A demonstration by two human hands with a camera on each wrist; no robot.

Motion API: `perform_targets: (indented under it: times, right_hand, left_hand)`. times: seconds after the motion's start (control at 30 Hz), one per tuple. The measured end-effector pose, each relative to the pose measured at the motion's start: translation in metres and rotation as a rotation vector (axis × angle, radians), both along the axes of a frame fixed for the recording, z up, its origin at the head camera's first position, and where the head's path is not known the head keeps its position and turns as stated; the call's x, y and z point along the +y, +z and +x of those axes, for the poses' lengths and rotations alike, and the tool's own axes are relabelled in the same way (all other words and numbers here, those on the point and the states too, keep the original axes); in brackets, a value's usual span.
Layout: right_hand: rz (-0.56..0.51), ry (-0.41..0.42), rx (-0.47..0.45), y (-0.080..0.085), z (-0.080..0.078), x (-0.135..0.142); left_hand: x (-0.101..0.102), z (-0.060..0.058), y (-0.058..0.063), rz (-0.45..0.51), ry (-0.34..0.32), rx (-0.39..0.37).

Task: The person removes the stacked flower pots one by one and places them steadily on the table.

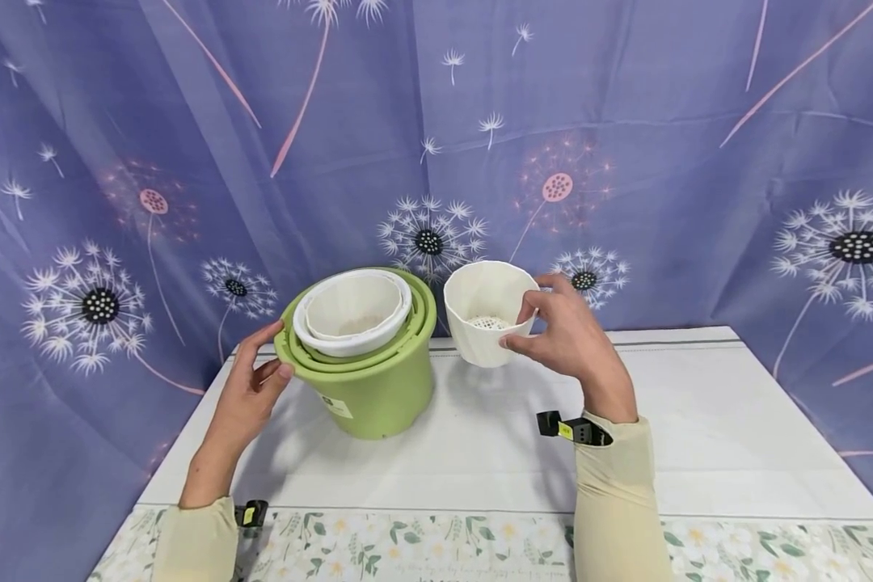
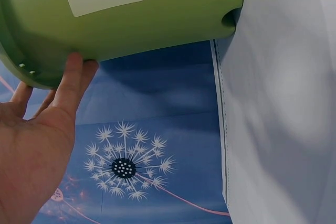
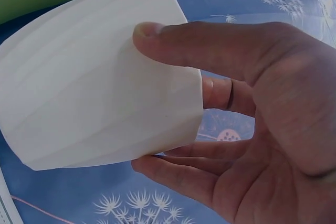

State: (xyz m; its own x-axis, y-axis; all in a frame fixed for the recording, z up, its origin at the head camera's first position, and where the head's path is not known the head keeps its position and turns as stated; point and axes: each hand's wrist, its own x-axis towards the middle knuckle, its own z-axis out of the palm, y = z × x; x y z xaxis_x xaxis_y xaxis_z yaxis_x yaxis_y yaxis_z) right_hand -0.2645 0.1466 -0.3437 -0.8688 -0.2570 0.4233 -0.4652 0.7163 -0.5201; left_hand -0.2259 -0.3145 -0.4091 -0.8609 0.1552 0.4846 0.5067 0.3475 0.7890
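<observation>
Green pot (image 1: 381, 400): left, white pots (image 1: 354, 301) nested inside, probably saves space
Left hand (image 1: 242, 396): relaxed fingers against its rim, steadying I guess
Loose white pot (image 1: 473, 343): right, wall pinched by right hand (image 1: 563, 331)

The desk (image 1: 706, 428) is viewed forward and downward from the head; the green pot (image 1: 389, 396) is shared by both closer wrist views.

- outer pot (image 1: 389, 396): kinda lime green
- held pot (image 1: 476, 338): plain off-white
- curtain (image 1: 640, 178): purply blue, white/pink dandelions
- tablecloth (image 1: 473, 461): white, flowery band (image 1: 407, 543) at 6 o'clock
</observation>
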Motion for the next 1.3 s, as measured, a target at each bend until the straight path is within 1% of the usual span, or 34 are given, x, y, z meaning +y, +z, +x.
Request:
perform_targets:
  times: [0.17,0.3,0.6,0.77,0.93,1.3]
  right_hand:
    - [0.006,0.001,-0.017,-0.004,-0.003,0.000]
    - [0.010,0.010,-0.026,-0.006,-0.006,0.000]
    - [0.009,0.015,-0.076,-0.009,-0.011,0.003]
    - [0.019,0.020,-0.095,-0.011,-0.014,0.002]
    - [0.028,0.019,-0.093,-0.014,-0.017,0.004]
    - [0.003,0.046,-0.101,-0.028,-0.025,0.002]
  left_hand:
    - [0.000,-0.001,0.000,-0.013,0.004,0.008]
    - [0.001,-0.001,-0.001,-0.001,0.005,0.016]
    - [0.000,-0.004,-0.003,-0.016,0.002,0.005]
    - [-0.001,-0.002,-0.002,-0.016,0.009,-0.001]
    - [0.001,-0.002,-0.001,-0.021,0.012,-0.005]
    - [0.000,-0.001,0.000,-0.009,0.007,-0.001]
